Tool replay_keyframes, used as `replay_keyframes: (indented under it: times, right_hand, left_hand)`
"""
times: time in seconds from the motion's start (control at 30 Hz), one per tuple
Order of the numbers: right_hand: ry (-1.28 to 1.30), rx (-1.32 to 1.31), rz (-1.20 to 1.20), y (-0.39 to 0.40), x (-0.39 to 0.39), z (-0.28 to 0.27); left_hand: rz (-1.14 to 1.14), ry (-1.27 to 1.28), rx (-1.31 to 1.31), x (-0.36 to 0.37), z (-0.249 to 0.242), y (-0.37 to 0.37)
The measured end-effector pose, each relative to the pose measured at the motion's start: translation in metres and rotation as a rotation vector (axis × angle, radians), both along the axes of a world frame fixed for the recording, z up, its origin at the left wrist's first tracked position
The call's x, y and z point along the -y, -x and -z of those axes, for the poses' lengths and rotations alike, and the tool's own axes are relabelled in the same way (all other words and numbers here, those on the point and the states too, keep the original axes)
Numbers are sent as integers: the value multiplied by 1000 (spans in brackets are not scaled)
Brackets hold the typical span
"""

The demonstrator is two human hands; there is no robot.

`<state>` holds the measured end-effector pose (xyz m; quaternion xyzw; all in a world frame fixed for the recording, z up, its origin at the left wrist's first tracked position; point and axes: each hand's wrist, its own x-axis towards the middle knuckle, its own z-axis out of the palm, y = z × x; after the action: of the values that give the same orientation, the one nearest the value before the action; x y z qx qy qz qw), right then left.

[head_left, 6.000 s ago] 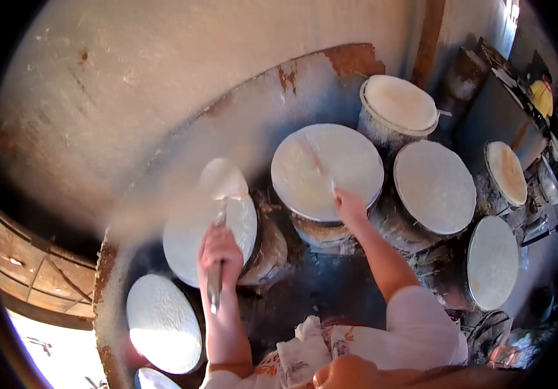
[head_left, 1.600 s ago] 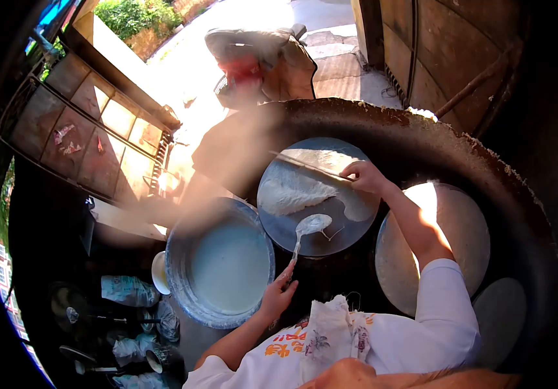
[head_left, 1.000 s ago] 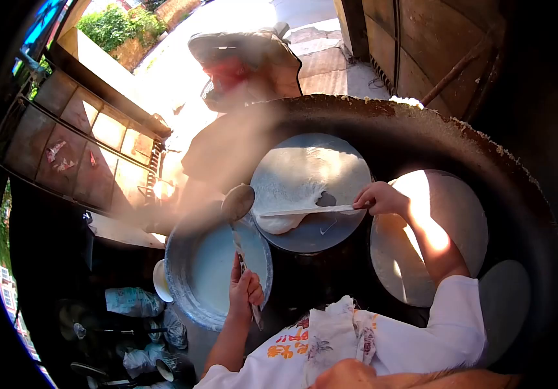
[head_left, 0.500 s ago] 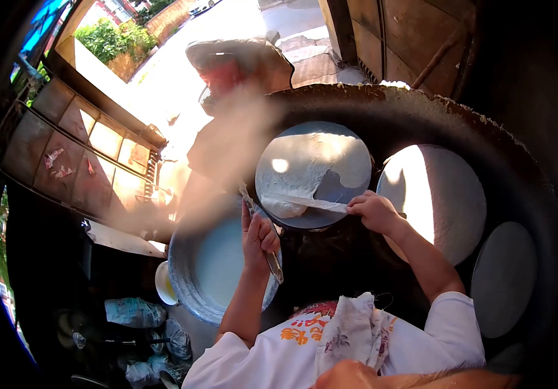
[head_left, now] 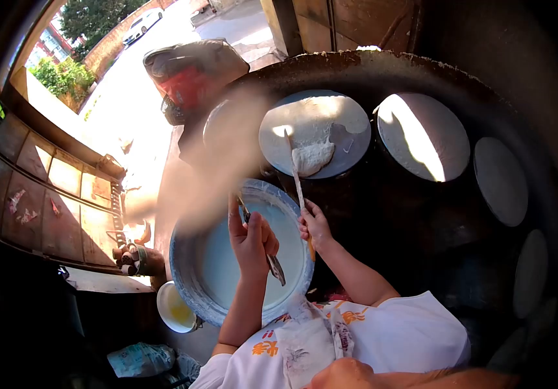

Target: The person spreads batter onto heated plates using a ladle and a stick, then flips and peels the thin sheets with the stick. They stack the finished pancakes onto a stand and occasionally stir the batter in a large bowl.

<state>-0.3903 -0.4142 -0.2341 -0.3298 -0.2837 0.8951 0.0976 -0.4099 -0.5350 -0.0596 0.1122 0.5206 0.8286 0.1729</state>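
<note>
My right hand (head_left: 316, 228) is wrapped around the lower end of a long, thin wooden spreader (head_left: 296, 178) streaked with white batter. Its far end reaches over a round griddle plate (head_left: 351, 146), where wet batter (head_left: 313, 157) lies bunched at the near side and bare grey surface shows to its right. Above the basin (head_left: 176, 259) of milky liquid batter, my left hand (head_left: 253, 245) grips a slim tool (head_left: 276, 269) with a metallic handle end. A tan blur hides what lies beyond that tool's upper part.
More round plates curve along the dark rim at right, one (head_left: 425, 136) crossed by sunlight. A white bowl (head_left: 176, 308) with yellowish contents stands left of the basin. Plastic bags (head_left: 139, 360) lie at lower left. A covered bulky object (head_left: 194, 68) stands outside the opening.
My right hand has moved left and turned the spreader from lying across the plate to pointing away. My left hand keeps its tool over the basin. The whole view has shifted.
</note>
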Motion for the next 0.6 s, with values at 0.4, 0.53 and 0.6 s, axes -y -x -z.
replay_keyframes:
  times: [0.4,0.53,0.6]
  right_hand:
    - [-350,170,-28,-36,-42,-18]
    - [-296,237,-75,-106,-99,-10]
    - [-303,256,-60,-98,-135,-12]
  left_hand:
    - [8,71,-17,16,8,-1]
    - [23,105,-2,5,10,4]
    - [52,116,-4,-8,11,1]
